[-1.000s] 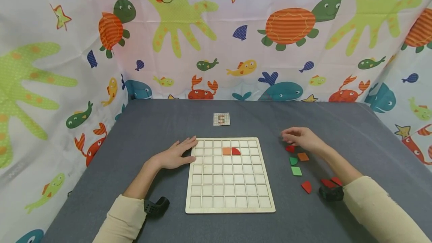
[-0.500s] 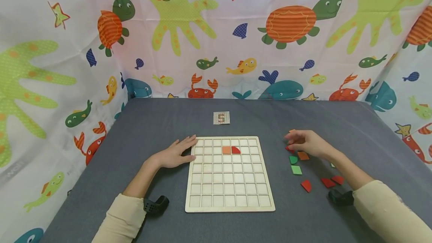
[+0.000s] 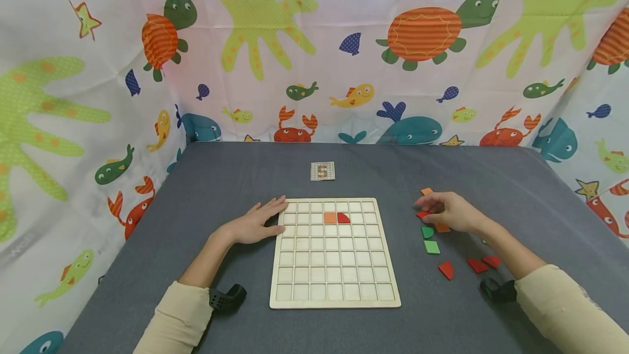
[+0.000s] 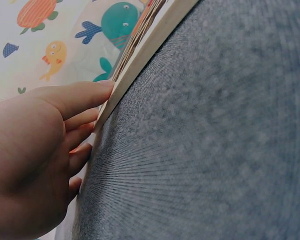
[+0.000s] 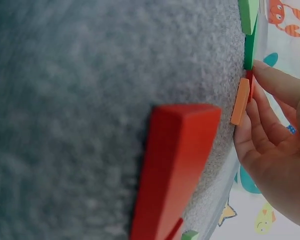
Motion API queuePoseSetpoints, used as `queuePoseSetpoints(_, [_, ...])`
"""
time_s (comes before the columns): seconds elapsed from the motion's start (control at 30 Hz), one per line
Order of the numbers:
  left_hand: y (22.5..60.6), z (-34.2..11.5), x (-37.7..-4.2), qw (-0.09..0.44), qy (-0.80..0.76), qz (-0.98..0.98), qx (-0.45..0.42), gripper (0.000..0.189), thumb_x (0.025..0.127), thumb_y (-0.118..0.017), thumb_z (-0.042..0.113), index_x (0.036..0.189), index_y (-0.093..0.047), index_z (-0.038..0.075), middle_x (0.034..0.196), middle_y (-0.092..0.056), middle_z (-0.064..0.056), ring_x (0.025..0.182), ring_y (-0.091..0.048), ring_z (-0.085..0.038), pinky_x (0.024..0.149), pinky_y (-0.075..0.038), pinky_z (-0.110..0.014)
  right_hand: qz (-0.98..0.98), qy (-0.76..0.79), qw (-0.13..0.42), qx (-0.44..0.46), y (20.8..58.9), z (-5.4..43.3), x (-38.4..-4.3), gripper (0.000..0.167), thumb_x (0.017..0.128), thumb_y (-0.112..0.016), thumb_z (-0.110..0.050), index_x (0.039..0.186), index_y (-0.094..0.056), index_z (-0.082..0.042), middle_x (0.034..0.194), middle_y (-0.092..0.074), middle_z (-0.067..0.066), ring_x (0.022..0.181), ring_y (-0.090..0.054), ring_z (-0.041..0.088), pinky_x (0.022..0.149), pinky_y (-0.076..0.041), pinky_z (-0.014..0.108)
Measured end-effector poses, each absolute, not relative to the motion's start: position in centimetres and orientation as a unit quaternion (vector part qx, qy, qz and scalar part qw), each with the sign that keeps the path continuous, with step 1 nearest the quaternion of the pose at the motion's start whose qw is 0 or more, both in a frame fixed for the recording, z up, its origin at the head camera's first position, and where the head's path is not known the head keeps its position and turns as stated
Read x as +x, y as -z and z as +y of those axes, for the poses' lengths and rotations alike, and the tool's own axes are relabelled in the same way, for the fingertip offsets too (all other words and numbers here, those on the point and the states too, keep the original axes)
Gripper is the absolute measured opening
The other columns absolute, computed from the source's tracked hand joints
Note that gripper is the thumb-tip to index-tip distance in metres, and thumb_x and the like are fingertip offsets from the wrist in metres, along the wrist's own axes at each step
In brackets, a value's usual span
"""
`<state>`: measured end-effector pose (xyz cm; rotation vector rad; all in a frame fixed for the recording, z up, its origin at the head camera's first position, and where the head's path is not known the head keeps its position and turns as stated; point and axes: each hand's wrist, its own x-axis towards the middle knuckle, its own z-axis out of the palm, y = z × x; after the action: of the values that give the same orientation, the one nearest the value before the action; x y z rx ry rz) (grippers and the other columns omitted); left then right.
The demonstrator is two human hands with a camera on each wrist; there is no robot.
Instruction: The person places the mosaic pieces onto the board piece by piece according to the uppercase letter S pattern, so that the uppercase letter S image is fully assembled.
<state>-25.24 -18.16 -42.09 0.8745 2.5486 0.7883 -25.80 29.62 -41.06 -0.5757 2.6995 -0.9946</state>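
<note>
A pale wooden grid board point(image 3: 332, 245) lies flat on the table, with an orange square tile point(image 3: 330, 217) and a red quarter-circle tile point(image 3: 343, 218) in neighbouring cells of an upper row. My left hand point(image 3: 254, 225) rests at the board's left edge, its fingers fairly straight; in the left wrist view, the thumb touches the board's side point(image 4: 121, 80). Over the loose tiles to the right, my right hand point(image 3: 452, 212) has thumb and fingers on either side of a red tile point(image 5: 250, 85), apparently pinching it. Beside those fingers lies an orange tile point(image 5: 240, 102), partly hidden in the head view.
A small patterned card point(image 3: 322, 171) lies behind the board. Near the right hand are another orange tile point(image 3: 426, 191), a green quarter-circle point(image 3: 427, 232), a light green square point(image 3: 432, 247) and several red tiles point(image 3: 446, 270). A printed curtain point(image 3: 304, 31) hangs behind the table.
My right hand has moved slightly right and towards me, down to the red tile, uncovering an orange tile at the back. The left hand stays at the board's edge.
</note>
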Motion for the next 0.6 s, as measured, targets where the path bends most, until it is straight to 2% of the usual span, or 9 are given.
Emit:
queuePoseSetpoints(0.2, [42.10,-18.13,-25.14,0.166,-0.279,0.896,0.304,0.067,0.099,-0.054,0.028,0.151,-0.022,0.001,0.157,-0.012,-0.016,0.143,-0.006,-0.033,0.111,0.000,-0.055,0.910,0.347,0.103,-0.200,41.11,29.55,-25.83,0.035,0.083,-0.074,-0.005,0.115,-0.063,0.005,0.086,-0.058,0.004,0.073,-0.055,0.016,0.060,-0.047,0.025])
queuePoseSetpoints(0.4, [42.22,-18.14,-25.19,0.165,-0.276,0.897,0.301,0.067,0.099,-0.054,0.029,0.151,-0.022,0.001,0.157,-0.012,-0.015,0.143,-0.006,-0.033,0.111,0.000,-0.055,0.893,0.393,0.100,-0.196,41.33,29.78,-25.84,0.035,0.083,-0.073,-0.003,0.115,-0.062,0.006,0.085,-0.061,0.006,0.072,-0.057,0.015,0.060,-0.048,0.025])
queuePoseSetpoints(0.6, [42.19,-18.10,-25.19,0.166,-0.275,0.898,0.300,0.068,0.099,-0.054,0.029,0.151,-0.022,0.001,0.157,-0.012,-0.015,0.143,-0.006,-0.033,0.111,0.000,-0.055,0.894,0.402,0.087,-0.177,41.41,29.63,-25.98,0.033,0.084,-0.074,-0.009,0.113,-0.063,0.004,0.084,-0.063,0.007,0.074,-0.062,0.017,0.063,-0.051,0.027])
